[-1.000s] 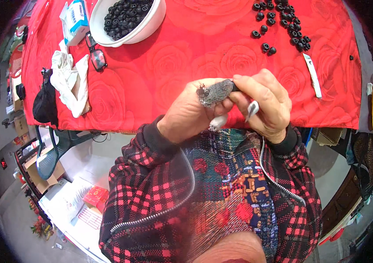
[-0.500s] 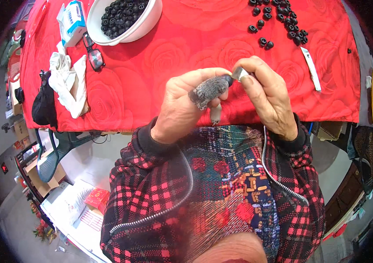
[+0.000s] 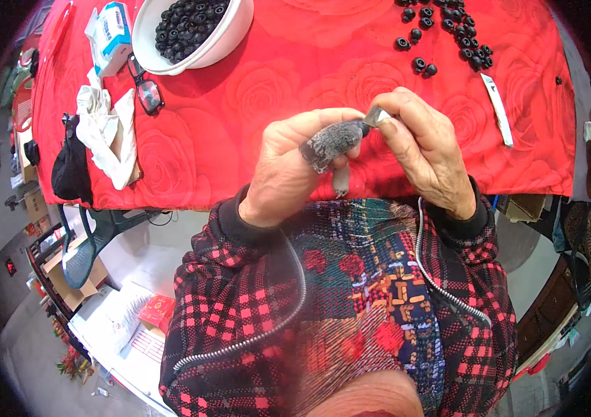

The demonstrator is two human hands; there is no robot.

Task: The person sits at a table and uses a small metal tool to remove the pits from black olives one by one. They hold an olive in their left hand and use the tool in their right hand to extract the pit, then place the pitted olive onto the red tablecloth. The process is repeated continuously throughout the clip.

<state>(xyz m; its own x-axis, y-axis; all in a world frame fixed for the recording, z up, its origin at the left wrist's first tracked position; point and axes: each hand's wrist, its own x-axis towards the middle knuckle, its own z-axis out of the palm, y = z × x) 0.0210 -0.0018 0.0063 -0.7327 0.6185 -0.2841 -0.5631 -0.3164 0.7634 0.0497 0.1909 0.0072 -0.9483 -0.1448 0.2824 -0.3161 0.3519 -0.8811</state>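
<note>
My left hand [image 3: 278, 174] is closed above the near edge of the table, pinching a small black round piece [image 3: 365, 128] at its fingertips. A worn grey fabric cover [image 3: 334, 144] sits on one finger of that hand, and a paler cover [image 3: 340, 182] shows on a lower finger. Thumb and forefinger of my right hand [image 3: 427, 149] grip a small flat metal blade [image 3: 377, 115]. The blade meets the black piece or lies just against it; the fingers partly hide the contact.
A white bowl [image 3: 241, 31] full of black round pieces stands far left on the red tablecloth [image 3: 254, 83]. Nearby lie eyeglasses [image 3: 148, 96], white cloth [image 3: 111, 139], a black cloth [image 3: 70, 167] and a blue-white box [image 3: 111, 38]. Loose black pieces [image 3: 465, 42] and a white strip [image 3: 497, 110] lie right.
Both hands keep almost the same place. The blade in my right hand has tilted and shifted slightly left over the black piece.
</note>
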